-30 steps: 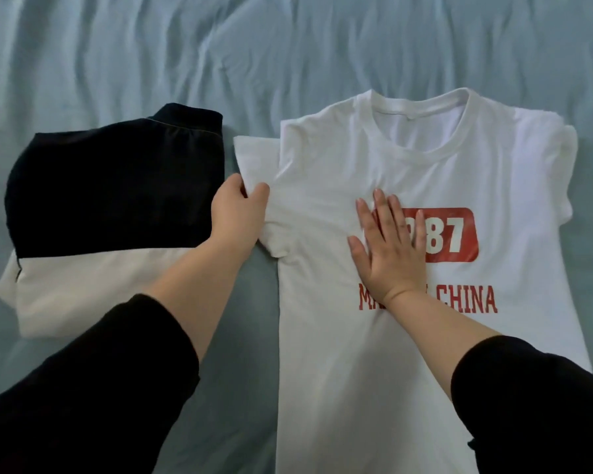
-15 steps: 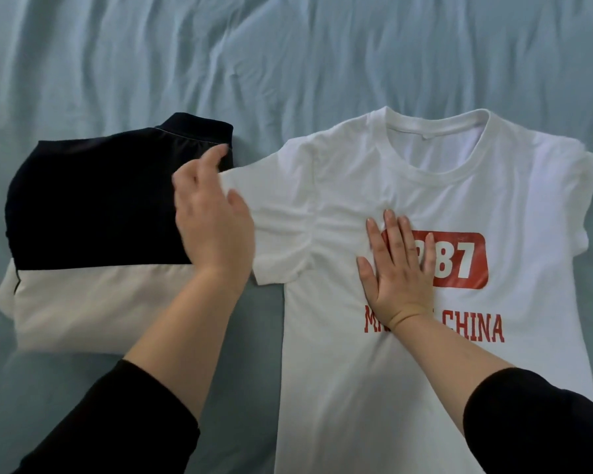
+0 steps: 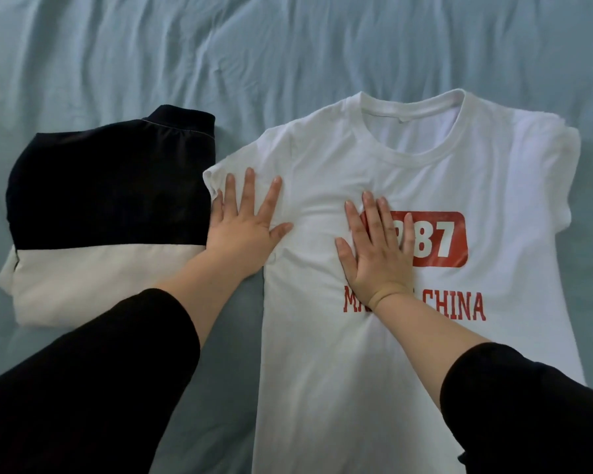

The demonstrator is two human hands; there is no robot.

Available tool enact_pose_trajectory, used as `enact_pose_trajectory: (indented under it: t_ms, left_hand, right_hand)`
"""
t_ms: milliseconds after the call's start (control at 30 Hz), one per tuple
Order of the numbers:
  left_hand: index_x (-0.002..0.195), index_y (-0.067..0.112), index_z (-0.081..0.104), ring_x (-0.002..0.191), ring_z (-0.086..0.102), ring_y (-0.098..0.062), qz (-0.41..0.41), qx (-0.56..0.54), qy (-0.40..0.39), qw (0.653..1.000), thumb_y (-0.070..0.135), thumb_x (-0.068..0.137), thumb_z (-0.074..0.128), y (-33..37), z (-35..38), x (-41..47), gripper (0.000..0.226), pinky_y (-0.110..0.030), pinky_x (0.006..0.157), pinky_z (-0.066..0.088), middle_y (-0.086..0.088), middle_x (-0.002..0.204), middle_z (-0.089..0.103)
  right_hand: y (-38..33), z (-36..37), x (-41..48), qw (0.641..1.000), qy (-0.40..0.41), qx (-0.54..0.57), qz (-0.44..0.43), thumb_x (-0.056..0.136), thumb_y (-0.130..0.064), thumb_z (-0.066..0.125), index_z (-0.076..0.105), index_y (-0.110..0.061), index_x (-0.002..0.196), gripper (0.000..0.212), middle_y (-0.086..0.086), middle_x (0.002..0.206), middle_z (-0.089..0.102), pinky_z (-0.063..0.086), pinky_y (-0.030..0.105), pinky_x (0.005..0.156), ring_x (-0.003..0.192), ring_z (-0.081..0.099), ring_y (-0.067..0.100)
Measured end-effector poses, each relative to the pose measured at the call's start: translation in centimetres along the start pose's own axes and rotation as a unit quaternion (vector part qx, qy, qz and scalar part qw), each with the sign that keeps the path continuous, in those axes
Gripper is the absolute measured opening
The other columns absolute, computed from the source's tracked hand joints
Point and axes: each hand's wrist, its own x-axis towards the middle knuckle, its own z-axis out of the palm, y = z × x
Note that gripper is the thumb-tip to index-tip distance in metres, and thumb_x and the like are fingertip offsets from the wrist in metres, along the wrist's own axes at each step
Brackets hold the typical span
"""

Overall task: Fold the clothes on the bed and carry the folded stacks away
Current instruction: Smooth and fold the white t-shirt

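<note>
A white T-shirt [image 3: 425, 354] with red print lies face up on the bed, collar away from me. Its left sleeve is spread out flat to the side. My left hand [image 3: 245, 227] presses flat on that sleeve with fingers spread. My right hand [image 3: 374, 248] lies flat on the chest, covering part of the red print. A folded black and white garment [image 3: 107, 213] sits to the left of the shirt, touching the sleeve's edge.
The light blue bed sheet [image 3: 288, 46] is wrinkled and stretches out beyond the clothes. My black sleeves fill the lower corners of the view.
My left hand drew the shirt's left sleeve outward, lifted, then came down flat on it. My right hand stayed pressed on the chest. The view shifted slightly.
</note>
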Motion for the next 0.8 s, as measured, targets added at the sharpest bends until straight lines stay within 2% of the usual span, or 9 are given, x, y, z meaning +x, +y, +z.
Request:
enact_pose_trajectory:
  t_ms: [100,167,233,300,367,467,533,633,800]
  left_hand:
    - [0.148,0.036,-0.023,0.144,-0.025,-0.034,-0.050,-0.016,0.026,0.998,0.036,0.101,0.027,4.1,-1.7,-1.9,0.069,-0.056,0.113,-0.018,-0.012,0.159,-0.024]
    - [0.148,0.038,-0.020,0.145,-0.025,-0.028,-0.069,-0.094,0.048,0.992,0.016,0.093,0.037,8.5,-2.3,-3.6,0.082,-0.055,0.114,-0.016,-0.007,0.160,-0.022]
    - [0.149,0.039,-0.018,0.146,-0.023,-0.024,-0.104,-0.199,0.024,0.974,0.010,0.090,0.039,13.3,-2.6,-5.2,0.087,-0.056,0.113,-0.012,-0.002,0.160,-0.022]
    - [0.150,0.037,-0.015,0.146,-0.023,-0.025,-0.147,-0.270,-0.009,0.952,0.010,0.091,0.038,18.1,-2.2,-6.0,0.083,-0.062,0.114,-0.009,-0.001,0.160,-0.022]
    - [0.149,0.036,-0.018,0.145,-0.026,-0.027,-0.139,-0.296,-0.023,0.945,0.024,0.093,0.044,22.8,-1.8,-5.9,0.084,-0.066,0.111,-0.008,-0.001,0.159,-0.026]
    - [0.142,0.038,-0.032,0.141,-0.034,-0.033,-0.108,-0.321,-0.085,0.937,0.068,0.078,0.054,28.4,-1.8,-4.1,0.112,-0.070,0.105,-0.011,-0.004,0.154,-0.037]
    - [0.133,0.038,-0.044,0.132,-0.045,-0.038,-0.130,-0.330,-0.136,0.925,0.094,0.053,0.046,30.4,-1.8,-2.4,0.133,-0.073,0.098,-0.018,-0.005,0.144,-0.051]
    - [0.117,0.039,-0.057,0.105,-0.065,-0.035,-0.175,-0.318,-0.179,0.915,0.106,0.020,0.029,31.0,-0.9,-0.8,0.146,-0.071,0.076,-0.034,-0.004,0.113,-0.072]
    - [0.118,0.041,-0.057,0.097,-0.069,-0.031,-0.210,-0.289,-0.182,0.916,0.109,0.005,0.017,31.3,0.7,0.5,0.151,-0.067,0.072,-0.039,-0.001,0.114,-0.072]
  right_hand:
    - [0.4,-1.9,0.0,0.998,-0.054,0.042,0.000,0.097,-0.057,0.005,-0.003,-0.035,0.152,0.060,-0.008,0.161,-0.013,-0.019,0.044,0.115,0.146,-0.017,0.009]
    - [1.2,-3.8,0.5,0.980,-0.106,0.167,-0.003,0.099,-0.052,0.013,0.008,-0.035,0.152,0.056,-0.011,0.161,-0.008,-0.021,0.042,0.115,0.146,-0.017,0.007]
    - [2.8,-6.8,0.7,0.907,-0.144,0.393,0.044,0.101,-0.047,0.024,0.038,-0.033,0.145,0.048,-0.011,0.157,0.024,0.001,0.041,0.121,0.147,0.008,0.007]
    - [6.1,-10.0,-0.2,0.824,-0.091,0.545,0.126,0.098,-0.049,0.034,0.062,-0.035,0.122,0.039,-0.018,0.129,0.060,0.040,0.024,0.107,0.125,0.049,-0.001]
    - [10.9,-12.5,-1.4,0.803,0.028,0.559,0.207,0.096,-0.043,0.044,0.069,-0.033,0.091,0.027,-0.017,0.094,0.072,0.052,0.015,0.081,0.092,0.065,-0.003]
    - [19.7,-13.4,-2.6,0.797,0.119,0.476,0.352,0.095,-0.025,0.052,0.062,-0.024,0.076,0.022,-0.003,0.081,0.070,0.053,0.035,0.074,0.081,0.068,0.021]
    - [24.1,-12.8,-2.1,0.734,0.030,0.529,0.426,0.100,-0.025,0.046,0.063,-0.010,0.097,0.022,0.011,0.098,0.069,0.050,0.031,0.067,0.076,0.064,0.026]
    - [26.4,-11.6,0.0,0.578,-0.118,0.675,0.443,0.099,-0.040,0.045,0.053,0.002,0.122,0.049,0.016,0.110,0.063,0.053,0.026,0.070,0.087,0.063,0.022]
    - [25.7,-10.6,4.8,0.468,-0.093,0.781,0.403,0.085,-0.045,0.067,0.065,-0.008,0.107,0.043,0.005,0.091,0.075,0.059,0.029,0.067,0.083,0.073,0.017]
